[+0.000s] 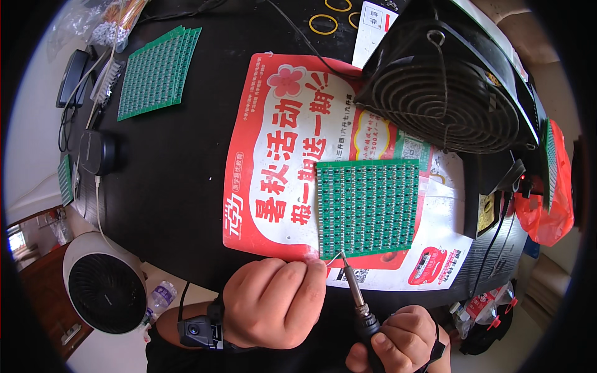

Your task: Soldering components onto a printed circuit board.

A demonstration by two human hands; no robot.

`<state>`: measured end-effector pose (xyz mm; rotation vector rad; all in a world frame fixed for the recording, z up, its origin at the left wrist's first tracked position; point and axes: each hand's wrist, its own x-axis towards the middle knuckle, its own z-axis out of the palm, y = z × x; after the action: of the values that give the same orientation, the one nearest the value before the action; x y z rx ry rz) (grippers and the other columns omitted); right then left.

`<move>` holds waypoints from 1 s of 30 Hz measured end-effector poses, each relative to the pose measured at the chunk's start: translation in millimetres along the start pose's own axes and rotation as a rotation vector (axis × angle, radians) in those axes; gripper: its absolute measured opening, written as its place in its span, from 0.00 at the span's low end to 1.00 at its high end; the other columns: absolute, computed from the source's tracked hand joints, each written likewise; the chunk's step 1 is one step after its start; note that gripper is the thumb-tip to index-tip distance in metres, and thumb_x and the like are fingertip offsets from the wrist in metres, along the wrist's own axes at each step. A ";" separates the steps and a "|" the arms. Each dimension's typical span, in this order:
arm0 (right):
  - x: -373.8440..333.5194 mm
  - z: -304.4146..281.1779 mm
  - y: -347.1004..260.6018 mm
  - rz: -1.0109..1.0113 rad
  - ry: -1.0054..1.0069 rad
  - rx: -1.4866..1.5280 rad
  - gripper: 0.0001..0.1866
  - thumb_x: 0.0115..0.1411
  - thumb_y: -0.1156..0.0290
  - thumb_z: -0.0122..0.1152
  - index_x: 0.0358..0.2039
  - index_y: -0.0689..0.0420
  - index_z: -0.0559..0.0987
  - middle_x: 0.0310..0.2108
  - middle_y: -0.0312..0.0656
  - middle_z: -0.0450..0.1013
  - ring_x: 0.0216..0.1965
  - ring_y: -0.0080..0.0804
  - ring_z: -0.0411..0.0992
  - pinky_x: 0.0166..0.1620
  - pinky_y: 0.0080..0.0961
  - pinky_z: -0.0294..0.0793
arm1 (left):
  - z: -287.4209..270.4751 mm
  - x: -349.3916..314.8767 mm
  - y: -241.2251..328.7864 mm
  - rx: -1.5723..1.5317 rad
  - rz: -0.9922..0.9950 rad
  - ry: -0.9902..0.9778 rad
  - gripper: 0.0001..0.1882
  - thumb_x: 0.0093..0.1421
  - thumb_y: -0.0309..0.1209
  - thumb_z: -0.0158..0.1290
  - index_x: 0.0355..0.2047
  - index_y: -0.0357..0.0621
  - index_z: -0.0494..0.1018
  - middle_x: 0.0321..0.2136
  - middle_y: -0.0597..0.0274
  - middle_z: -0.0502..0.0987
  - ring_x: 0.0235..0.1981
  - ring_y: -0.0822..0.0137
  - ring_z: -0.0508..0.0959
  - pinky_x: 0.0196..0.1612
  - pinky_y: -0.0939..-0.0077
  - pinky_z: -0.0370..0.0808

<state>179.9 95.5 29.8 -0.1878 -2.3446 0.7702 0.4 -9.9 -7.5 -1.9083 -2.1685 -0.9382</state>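
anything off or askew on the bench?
Nothing damaged or spilled. Green circuit panel lies square on the red-and-white flyer. Soldering iron in right hand meets its lower-left corner; left hand feeds thin wire there.

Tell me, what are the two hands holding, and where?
Right hand grips soldering iron by its dark handle. Left hand pinches thin solder wire near its end.

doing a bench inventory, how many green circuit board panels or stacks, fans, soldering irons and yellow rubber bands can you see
green circuit board panels or stacks: 2, one on the red flyer by the soldering iron tip, one fanned stack at the far left
fans: 2, black fan on the table, white fan below it
soldering iron: 1, in the right hand
yellow rubber bands: 3, one cut by the edge
total: 8
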 end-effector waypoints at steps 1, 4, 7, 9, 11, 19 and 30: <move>0.1 0.7 0.1 0.000 0.001 0.002 0.12 0.54 0.75 0.65 0.35 0.66 0.73 0.23 0.40 0.66 0.19 0.30 0.66 0.20 0.23 0.68 | -0.1 0.0 0.4 0.000 0.001 0.002 0.07 0.50 0.22 0.57 0.31 0.34 0.78 0.22 0.65 0.73 0.20 0.72 0.72 0.20 0.82 0.69; 1.2 3.5 0.2 0.026 0.008 0.002 0.12 0.54 0.75 0.65 0.35 0.66 0.73 0.23 0.39 0.66 0.20 0.30 0.66 0.21 0.23 0.68 | -0.8 -0.1 0.0 0.002 0.006 -0.008 0.07 0.49 0.22 0.58 0.31 0.34 0.78 0.22 0.65 0.72 0.20 0.72 0.72 0.20 0.83 0.69; 1.6 4.2 0.5 0.032 0.010 0.000 0.11 0.54 0.75 0.65 0.34 0.66 0.73 0.23 0.39 0.66 0.20 0.30 0.66 0.21 0.23 0.68 | -0.5 -0.1 -0.3 0.006 0.012 -0.009 0.08 0.49 0.22 0.58 0.31 0.34 0.78 0.22 0.65 0.72 0.20 0.72 0.72 0.20 0.82 0.69; 1.4 2.8 -0.2 0.024 0.015 -0.001 0.11 0.55 0.75 0.65 0.34 0.66 0.73 0.23 0.40 0.66 0.19 0.29 0.66 0.20 0.22 0.68 | -0.5 0.2 0.3 0.005 0.010 -0.011 0.08 0.49 0.22 0.58 0.31 0.34 0.78 0.22 0.65 0.72 0.20 0.71 0.72 0.20 0.82 0.69; 0.2 3.4 1.5 0.011 0.025 -0.006 0.11 0.55 0.75 0.65 0.34 0.66 0.73 0.23 0.40 0.66 0.19 0.29 0.66 0.20 0.22 0.68 | 0.2 0.7 0.4 -0.001 0.009 -0.012 0.08 0.49 0.22 0.58 0.32 0.34 0.78 0.22 0.65 0.72 0.20 0.71 0.72 0.20 0.82 0.69; -0.3 1.8 2.1 -0.006 0.024 0.021 0.11 0.54 0.75 0.65 0.34 0.66 0.73 0.23 0.39 0.66 0.19 0.29 0.66 0.20 0.21 0.67 | -0.9 -0.1 0.3 0.000 0.014 -0.019 0.08 0.49 0.23 0.58 0.32 0.35 0.78 0.22 0.66 0.71 0.20 0.71 0.72 0.20 0.82 0.69; 1.0 0.7 0.9 0.024 0.008 0.031 0.11 0.54 0.74 0.65 0.34 0.65 0.73 0.23 0.40 0.66 0.19 0.29 0.66 0.21 0.22 0.68 | -7.6 -2.3 2.4 -0.043 -0.028 -0.073 0.09 0.50 0.21 0.59 0.32 0.32 0.78 0.21 0.60 0.75 0.19 0.65 0.75 0.23 0.74 0.74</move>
<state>178.6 96.2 29.4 -0.2062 -2.3253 0.8151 0.8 -15.6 -1.6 -1.9658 -2.2390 -0.9412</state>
